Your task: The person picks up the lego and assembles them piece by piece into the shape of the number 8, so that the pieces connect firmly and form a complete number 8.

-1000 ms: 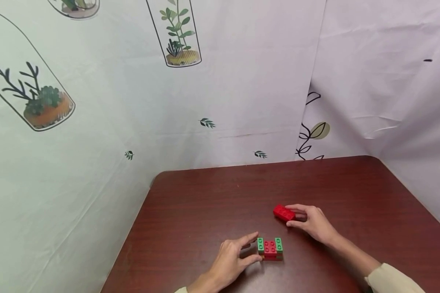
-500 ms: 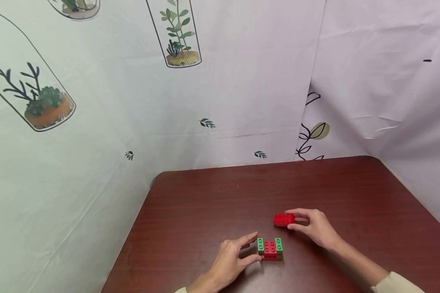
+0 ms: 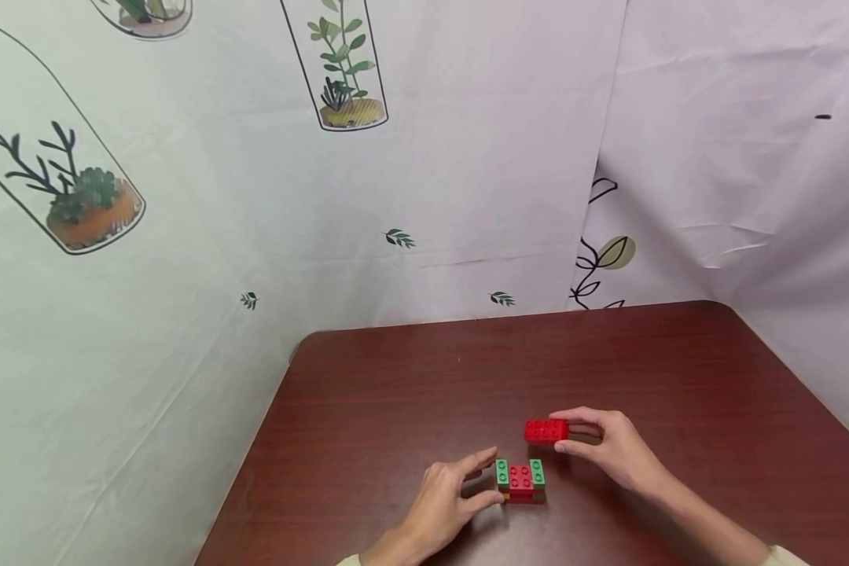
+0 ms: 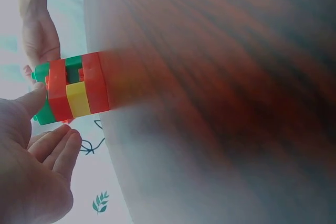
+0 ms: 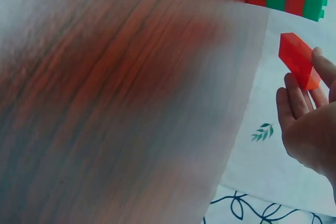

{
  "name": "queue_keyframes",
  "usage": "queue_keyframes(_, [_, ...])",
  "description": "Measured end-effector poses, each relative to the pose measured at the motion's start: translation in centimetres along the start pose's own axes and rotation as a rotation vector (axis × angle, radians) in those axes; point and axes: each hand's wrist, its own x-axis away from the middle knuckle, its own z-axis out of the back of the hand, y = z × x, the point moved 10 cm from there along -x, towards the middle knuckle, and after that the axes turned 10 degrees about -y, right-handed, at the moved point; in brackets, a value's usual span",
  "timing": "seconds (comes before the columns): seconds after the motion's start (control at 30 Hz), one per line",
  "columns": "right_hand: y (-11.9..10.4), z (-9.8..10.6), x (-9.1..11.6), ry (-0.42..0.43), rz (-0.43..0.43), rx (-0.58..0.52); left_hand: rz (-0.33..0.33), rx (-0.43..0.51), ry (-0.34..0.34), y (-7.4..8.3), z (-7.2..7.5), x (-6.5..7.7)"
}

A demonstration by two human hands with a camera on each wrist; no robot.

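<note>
A small structure of toy building bricks (image 3: 520, 477) stands on the table, with green bricks at its two top ends and red studs between them. From its side, the brick structure (image 4: 79, 90) shows red, green and yellow layers. My left hand (image 3: 442, 499) holds its left end, thumb on the near side and fingers on the far side. A red toy brick (image 3: 545, 430), two studs wide, is pinched by its right end between the thumb and fingers of my right hand (image 3: 611, 448). The red brick (image 5: 299, 60) is raised off the table, just beyond the structure.
The dark reddish-brown table (image 3: 396, 393) has rounded far corners. Behind it and along its left and right hangs pale fabric (image 3: 467, 157) printed with plants in glass jars and small leaves.
My right hand has brought the red brick nearer to me and slightly left, turning it from slanted to nearly level with the structure. My left hand and the structure have stayed still.
</note>
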Motion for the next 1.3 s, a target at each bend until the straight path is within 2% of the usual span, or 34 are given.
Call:
queue_keyframes(0.13, [-0.6,0.1,0.4,0.011,0.012,-0.032,0.002,-0.006,0.002,0.0,0.0,0.0])
queue_keyframes(0.3, [-0.8,0.0,0.8,0.024,-0.015,-0.068,-0.005,-0.025,0.015,0.3,0.2,0.0])
queue_keyframes(0.5, [-1.8,-0.4,1.1,0.040,0.009,-0.109,-0.005,0.020,0.012,0.5,0.3,-0.1])
queue_keyframes(0.7, [-2.9,-1.1,1.3,0.038,0.055,-0.168,-0.047,0.003,0.047,1.1,0.8,-0.3])
queue_keyframes(1.17, [-3.8,-2.7,2.0,0.084,0.113,-0.179,-0.142,-0.001,0.143,2.5,1.7,-0.6])
queue_keyframes(1.3, [-4.0,-3.4,2.1,0.090,0.118,-0.191,-0.148,0.009,0.167,2.6,1.9,-0.7])
